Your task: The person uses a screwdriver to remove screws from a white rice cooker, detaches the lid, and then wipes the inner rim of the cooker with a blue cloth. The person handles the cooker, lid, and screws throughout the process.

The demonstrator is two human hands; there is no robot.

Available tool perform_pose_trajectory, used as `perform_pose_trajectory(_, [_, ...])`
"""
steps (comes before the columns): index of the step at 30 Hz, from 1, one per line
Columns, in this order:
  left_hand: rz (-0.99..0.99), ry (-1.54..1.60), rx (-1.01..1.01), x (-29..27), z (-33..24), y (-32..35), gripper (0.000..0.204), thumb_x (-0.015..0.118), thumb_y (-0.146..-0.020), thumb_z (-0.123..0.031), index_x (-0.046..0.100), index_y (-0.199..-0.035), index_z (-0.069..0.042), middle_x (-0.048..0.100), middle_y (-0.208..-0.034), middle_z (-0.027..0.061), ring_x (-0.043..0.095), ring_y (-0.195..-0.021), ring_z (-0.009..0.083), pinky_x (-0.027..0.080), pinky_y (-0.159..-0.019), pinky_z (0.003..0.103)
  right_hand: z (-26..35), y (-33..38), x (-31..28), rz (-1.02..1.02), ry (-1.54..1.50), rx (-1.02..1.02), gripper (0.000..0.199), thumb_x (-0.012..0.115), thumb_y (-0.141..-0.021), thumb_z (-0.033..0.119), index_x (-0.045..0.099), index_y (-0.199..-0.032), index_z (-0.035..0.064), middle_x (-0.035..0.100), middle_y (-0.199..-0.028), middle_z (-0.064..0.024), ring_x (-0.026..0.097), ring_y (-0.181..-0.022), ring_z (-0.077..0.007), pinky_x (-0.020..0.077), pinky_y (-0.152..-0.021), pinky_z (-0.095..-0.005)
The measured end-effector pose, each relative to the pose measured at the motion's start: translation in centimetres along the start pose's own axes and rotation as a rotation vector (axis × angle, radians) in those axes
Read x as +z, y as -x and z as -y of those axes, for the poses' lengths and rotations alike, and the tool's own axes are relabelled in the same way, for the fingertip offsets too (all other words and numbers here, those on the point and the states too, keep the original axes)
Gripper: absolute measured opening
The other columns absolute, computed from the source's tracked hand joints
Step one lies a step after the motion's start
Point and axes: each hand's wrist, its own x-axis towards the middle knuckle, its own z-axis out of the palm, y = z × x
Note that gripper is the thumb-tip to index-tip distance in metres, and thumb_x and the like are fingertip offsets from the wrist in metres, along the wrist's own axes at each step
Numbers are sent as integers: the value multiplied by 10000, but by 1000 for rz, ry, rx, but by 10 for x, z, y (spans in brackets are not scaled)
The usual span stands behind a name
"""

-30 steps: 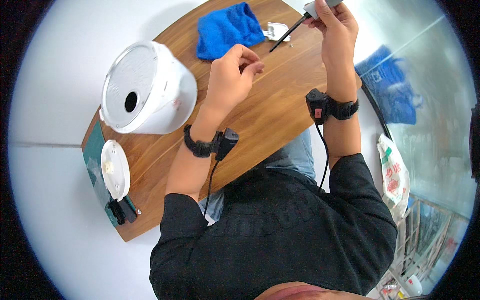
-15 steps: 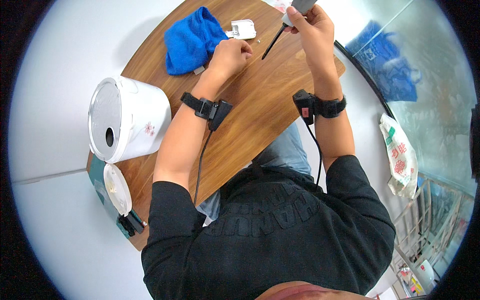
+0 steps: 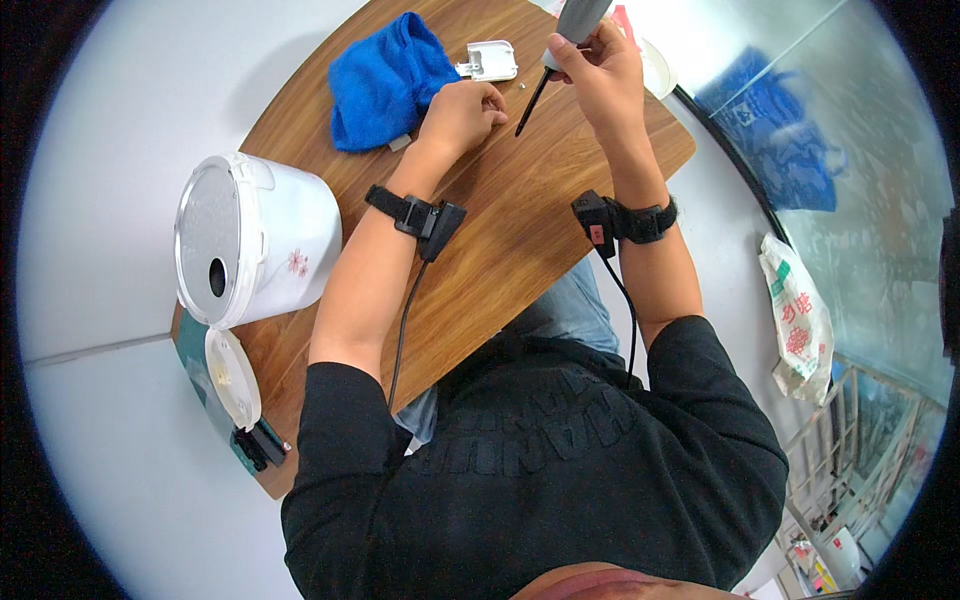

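Observation:
My right hand (image 3: 607, 82) grips a screwdriver (image 3: 580, 20) by its grey handle, and the dark shaft slants down to the left over the table. The tip hangs close to my left hand (image 3: 464, 115). That hand rests at the tabletop with its fingers curled in; whatever they hold, if anything, is hidden. Just beyond it lies an open white plastic casing (image 3: 493, 61). A tiny pale piece (image 3: 521, 86), too small to name, sits on the wood near the casing. Against the left hand's far side is a bunched blue cloth (image 3: 385, 85), with a small grey piece (image 3: 400, 142) poking from under it.
A white lidded bucket (image 3: 295, 235) stands left on the wooden table (image 3: 450, 305). Beside it are a round white lid-like part (image 3: 232, 375) and a black object (image 3: 262, 443). Right of the table edge are a printed white bag (image 3: 800, 320) and a blue bag (image 3: 770, 130).
My right hand has moved a little left and down with the screwdriver, bringing its tip nearer my left hand. The left hand stays nearly where it was.

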Motion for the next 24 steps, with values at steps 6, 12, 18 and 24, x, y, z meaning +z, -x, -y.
perform_pose_trajectory(6, [-45, 37, 2, -10, -2, 35, 494, 808, -810, -109, 668, -1280, -48, 721, -1026, 162, 694, -944, 333, 547, -836, 416, 7, 4, 13, 53, -37, 10, 302, 786, -914, 188, 663, -1059, -46, 722, -848, -85, 687, -754, -126, 553, -676, -267])
perform_pose_trajectory(12, [-13, 100, 66, -77, -31, 157, 546, 817, -801, -119, 650, -1314, -37, 709, -1092, 179, 684, -995, 346, 544, -882, 429, 53, 35, 63, 355, -321, -82, 291, 751, -944, 173, 642, -1125, -27, 694, -916, -56, 663, -814, -107, 536, -716, -263])
perform_pose_trajectory(18, [-135, 246, 8, -166, -43, 281, 472, 840, -746, -119, 730, -1198, -45, 768, -1005, 94, 730, -953, 259, 539, -905, 369, 97, 74, 131, 780, -343, -181, 343, 705, -983, 246, 615, -1214, 9, 677, -1009, -50, 611, -877, -107, 495, -752, -264])
perform_pose_trajectory(24, [-740, 141, -72, -205, 30, 361, 483, 845, -764, -62, 706, -1227, -62, 703, -1192, 88, 654, -1105, 223, 519, -977, 367, 128, 124, 204, 988, -171, -377, 393, 710, -960, 280, 589, -1173, -28, 660, -980, -254, 662, -863, -365, 507, -739, -414])
